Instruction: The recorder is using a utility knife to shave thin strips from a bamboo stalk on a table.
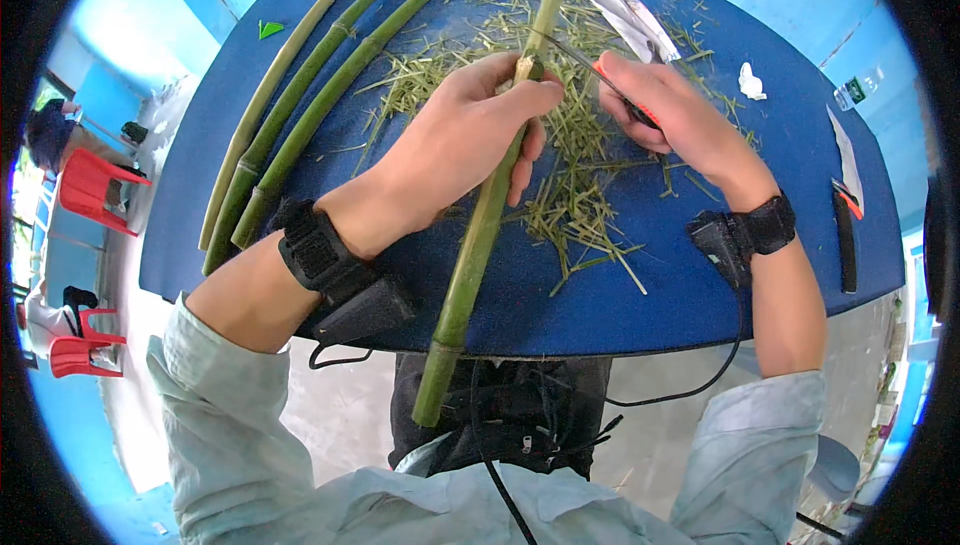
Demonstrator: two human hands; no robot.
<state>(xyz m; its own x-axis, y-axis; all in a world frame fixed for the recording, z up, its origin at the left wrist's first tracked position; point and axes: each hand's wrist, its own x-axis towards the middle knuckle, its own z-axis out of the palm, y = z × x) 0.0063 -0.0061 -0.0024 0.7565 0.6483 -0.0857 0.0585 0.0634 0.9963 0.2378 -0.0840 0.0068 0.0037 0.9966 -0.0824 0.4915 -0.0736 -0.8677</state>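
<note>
Head view: your left hand (465, 130) grips a green bamboo stalk (468, 270), which slants from top centre past the worktop (700, 285)'s near edge at lower centre. Your right hand (665, 110) is closed around a knife (643, 115), its blade by the stalk at upper centre. Shavings (585, 215) lie around; three more stalks (318, 85) rest at upper left.

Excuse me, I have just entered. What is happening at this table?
The person's left hand grips a green stalk, and the right hand holds a knife at the stalk's paler far part, just beyond the left hand. Shavings lie scattered on the blue table, and three other stalks lie to the left.
</note>
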